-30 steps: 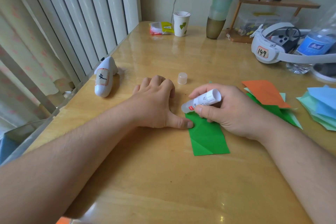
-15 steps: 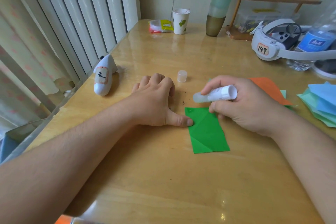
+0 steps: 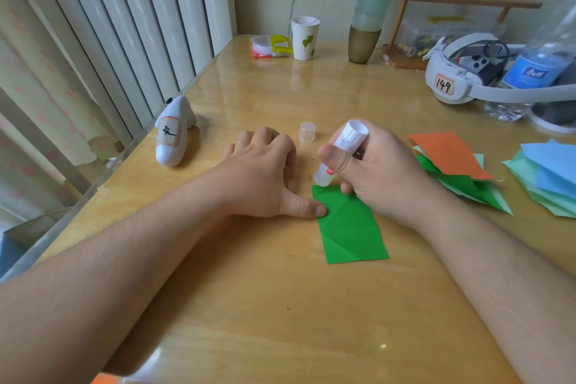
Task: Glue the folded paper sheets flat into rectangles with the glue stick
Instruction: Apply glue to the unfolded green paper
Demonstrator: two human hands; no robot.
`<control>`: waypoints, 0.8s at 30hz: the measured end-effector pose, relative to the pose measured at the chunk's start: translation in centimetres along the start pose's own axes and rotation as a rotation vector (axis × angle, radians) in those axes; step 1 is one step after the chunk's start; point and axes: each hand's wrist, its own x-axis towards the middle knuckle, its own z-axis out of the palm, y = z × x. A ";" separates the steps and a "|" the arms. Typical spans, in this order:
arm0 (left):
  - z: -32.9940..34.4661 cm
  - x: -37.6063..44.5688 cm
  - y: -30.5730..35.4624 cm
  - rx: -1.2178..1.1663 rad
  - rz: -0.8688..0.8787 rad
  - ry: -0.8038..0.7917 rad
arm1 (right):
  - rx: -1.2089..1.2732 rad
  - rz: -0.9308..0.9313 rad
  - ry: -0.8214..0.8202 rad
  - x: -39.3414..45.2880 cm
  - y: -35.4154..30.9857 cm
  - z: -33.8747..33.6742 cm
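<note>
The near part of the desk [image 3: 280,321] is bare wood. The green folded sheet [image 3: 350,227] lies flat mid-desk. The left hand [image 3: 261,178] is loosely curled, its thumb pressing the sheet's left edge. The right hand [image 3: 380,171] grips the glue stick [image 3: 343,150], tip on the sheet's far left corner. Its cap [image 3: 307,131] stands just beyond. Paper stacks [image 3: 461,162] lie right.

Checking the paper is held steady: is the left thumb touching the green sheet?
Touching. The head view shows the left hand with its thumb tip pressed onto the left edge of the green sheet, overlapping the paper with no gap.
</note>
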 end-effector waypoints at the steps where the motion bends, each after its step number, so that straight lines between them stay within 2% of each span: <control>1: 0.0 0.0 0.0 0.001 0.000 0.003 | -0.069 -0.005 0.007 0.1 0.1 0.2; 14: 0.2 0.2 -0.1 -0.002 0.009 0.015 | -0.303 -0.055 -0.087 0.1 -0.2 0.3; 24: 0.4 0.0 -0.3 -0.005 0.024 0.034 | -0.316 -0.020 -0.052 -0.6 1.2 -2.0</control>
